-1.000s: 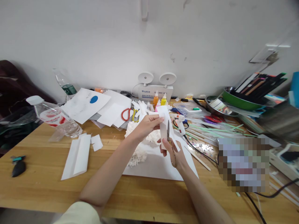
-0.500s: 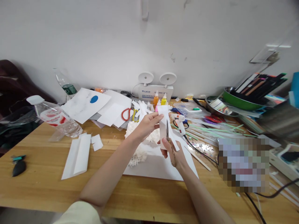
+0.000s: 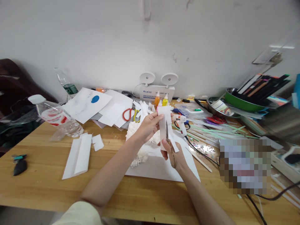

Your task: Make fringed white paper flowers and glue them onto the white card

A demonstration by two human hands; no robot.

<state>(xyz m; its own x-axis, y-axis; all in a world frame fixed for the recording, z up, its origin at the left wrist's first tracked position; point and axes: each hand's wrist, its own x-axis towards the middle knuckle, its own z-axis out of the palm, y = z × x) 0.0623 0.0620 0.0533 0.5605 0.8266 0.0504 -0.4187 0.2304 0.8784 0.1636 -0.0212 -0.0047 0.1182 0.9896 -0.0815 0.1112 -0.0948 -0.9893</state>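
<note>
My left hand [image 3: 150, 126] pinches the upper left edge of a white paper strip [image 3: 163, 131] held upright. In my right hand [image 3: 174, 154] is a pair of scissors [image 3: 172, 156], its fingers closed round the handles. The blades point up along the paper, and a narrower white piece hangs to their right. Beneath both hands lies a large white sheet [image 3: 161, 172]. White fluffy clumps [image 3: 139, 158] sit on it, partly covered by my left arm and hand.
A water bottle [image 3: 57, 117] and a folded paper [image 3: 78, 156] are at the left. Red-handled scissors [image 3: 127, 114] lie behind my left hand. A white glue gun [image 3: 181, 124] with a black cord rests at the right, near many thin sticks [image 3: 203, 134]. A green bowl [image 3: 243, 101] holds markers.
The scissor blades have moved slightly left against the paper, and the narrow piece on the right stands farther from the strip. My left hand has barely moved.
</note>
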